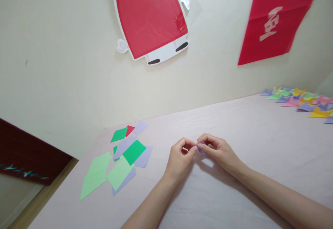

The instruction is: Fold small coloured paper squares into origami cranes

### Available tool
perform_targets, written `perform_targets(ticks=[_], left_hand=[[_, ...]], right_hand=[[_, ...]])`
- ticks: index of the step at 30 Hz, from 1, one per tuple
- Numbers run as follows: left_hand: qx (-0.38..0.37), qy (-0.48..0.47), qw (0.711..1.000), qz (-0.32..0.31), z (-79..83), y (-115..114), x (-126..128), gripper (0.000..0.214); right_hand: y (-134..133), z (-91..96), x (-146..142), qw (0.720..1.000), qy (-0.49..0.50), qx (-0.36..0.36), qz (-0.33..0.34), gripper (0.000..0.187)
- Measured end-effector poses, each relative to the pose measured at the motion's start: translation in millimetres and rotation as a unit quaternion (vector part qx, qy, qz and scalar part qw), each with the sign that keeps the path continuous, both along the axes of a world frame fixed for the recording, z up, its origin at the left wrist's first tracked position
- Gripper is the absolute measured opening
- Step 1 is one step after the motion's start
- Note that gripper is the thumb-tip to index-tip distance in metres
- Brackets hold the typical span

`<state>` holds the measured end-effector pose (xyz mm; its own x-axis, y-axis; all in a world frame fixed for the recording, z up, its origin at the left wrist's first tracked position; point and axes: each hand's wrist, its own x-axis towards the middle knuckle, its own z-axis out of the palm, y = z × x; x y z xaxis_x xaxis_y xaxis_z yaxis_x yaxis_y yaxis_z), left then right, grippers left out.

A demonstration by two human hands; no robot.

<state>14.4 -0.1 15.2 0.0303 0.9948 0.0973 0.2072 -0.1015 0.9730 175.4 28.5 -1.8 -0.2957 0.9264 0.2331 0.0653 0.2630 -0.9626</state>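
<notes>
A small folded piece of purple paper [202,150] is held between my two hands, just above the pale cloth surface [234,128]. My left hand [182,155] pinches its left end between thumb and fingertips. On the other side, my right hand [217,149] has thumb and fingers closed on the same paper and covers most of it. Only a little of the purple shows, so the shape of the fold cannot be made out.
Loose paper sheets in light green [96,173], dark green [134,152], lilac [140,128] and red [129,130] lie overlapping at the left. Several folded paper figures [307,100] stand in rows at the far right. A wall [65,66] with red decorations [151,17] rises behind.
</notes>
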Motion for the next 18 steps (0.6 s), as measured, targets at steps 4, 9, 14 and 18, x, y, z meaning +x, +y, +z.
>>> perform_targets(ticks=[4,9,14,18], left_hand=[[0.025,0.016,1.000,0.008,-0.6,-1.7,2.1,0.012],[0.066,0.040,0.997,0.025,-2.0,-7.3,6.8,0.008],[0.041,0.049,0.998,0.026,-5.4,-11.0,11.2,0.006],[0.017,0.047,0.999,0.008,-8.0,-10.3,12.6,0.011]], right_hand=[[-1.5,2.1,-1.1,1.000,-0.002,-0.005,-0.001,0.027],[-3.9,6.6,-2.0,1.000,-0.011,0.000,-0.011,0.029],[-2.0,5.4,-1.7,0.997,0.036,-0.064,0.000,0.034],[-1.5,4.0,-1.7,0.995,0.058,-0.086,-0.001,0.033]])
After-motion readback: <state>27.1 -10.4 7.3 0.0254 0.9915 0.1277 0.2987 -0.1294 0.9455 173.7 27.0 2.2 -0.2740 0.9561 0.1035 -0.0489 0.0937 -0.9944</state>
